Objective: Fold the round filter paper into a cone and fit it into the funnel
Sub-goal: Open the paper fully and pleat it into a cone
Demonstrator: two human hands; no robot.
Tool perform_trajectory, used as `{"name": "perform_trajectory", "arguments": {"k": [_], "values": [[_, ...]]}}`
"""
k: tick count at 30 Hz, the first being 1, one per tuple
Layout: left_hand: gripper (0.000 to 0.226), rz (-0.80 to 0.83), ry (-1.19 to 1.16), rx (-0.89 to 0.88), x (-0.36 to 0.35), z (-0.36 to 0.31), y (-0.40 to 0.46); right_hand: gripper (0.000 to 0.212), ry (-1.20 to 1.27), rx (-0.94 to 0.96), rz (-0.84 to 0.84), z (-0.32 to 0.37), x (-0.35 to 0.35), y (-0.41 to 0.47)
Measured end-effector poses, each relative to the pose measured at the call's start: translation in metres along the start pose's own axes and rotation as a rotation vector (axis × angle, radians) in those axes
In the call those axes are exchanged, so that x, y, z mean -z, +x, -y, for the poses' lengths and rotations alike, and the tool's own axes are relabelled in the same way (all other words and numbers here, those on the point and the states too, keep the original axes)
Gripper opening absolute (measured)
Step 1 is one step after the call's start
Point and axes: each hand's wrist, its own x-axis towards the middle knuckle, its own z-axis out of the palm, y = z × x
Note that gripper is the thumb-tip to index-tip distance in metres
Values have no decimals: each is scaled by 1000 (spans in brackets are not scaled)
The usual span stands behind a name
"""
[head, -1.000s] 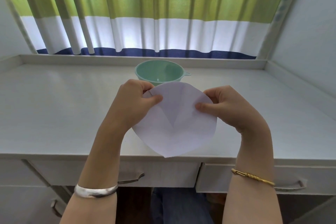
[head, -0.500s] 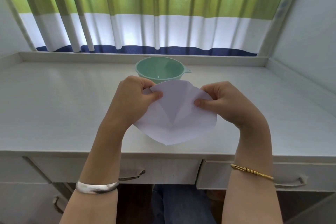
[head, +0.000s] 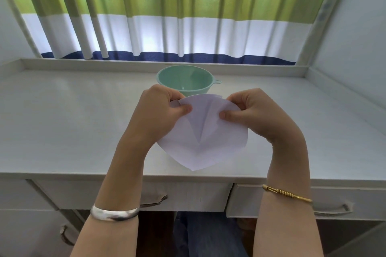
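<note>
The white round filter paper [head: 211,142] is held up over the desk's front part, creased into a V that points down at its middle. My left hand [head: 158,110] pinches its upper left edge between thumb and fingers. My right hand [head: 254,115] pinches the upper right edge, thumb on the near face. Just behind the paper stands the mint-green funnel [head: 186,79], mouth up, with a small loop tab on its right rim. The funnel's lower part is hidden by the paper and hands.
The white desk [head: 73,123] has a raised ledge along its back and sides. A green, white and navy striped curtain [head: 167,10] hangs behind it. Drawers with metal handles [head: 332,210] sit under the front edge.
Both thumbs have drawn closer together, so the paper's top has narrowed and its centre fold has deepened. The funnel has not moved.
</note>
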Motion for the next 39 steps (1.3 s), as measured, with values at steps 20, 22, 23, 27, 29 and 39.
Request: {"name": "perform_trajectory", "arguments": {"k": [20,22,23,27,29,39], "values": [[18,212,273,-116,2,-25,-5,6,-233,47,3,15,-7,2],[20,218,341,-138,-1,-34,-4,7,-240,65,15,18,-10,2],[21,223,363,-145,-2,-37,-3,8,-241,74,21,20,-11,2],[18,265,377,-150,-5,-37,0,9,-249,96,44,24,-12,1],[15,286,356,-157,-5,-36,0,10,-270,94,68,23,-13,0],[8,336,186,-180,-7,-27,-1,34,-308,127,103,23,-11,-6]]}}
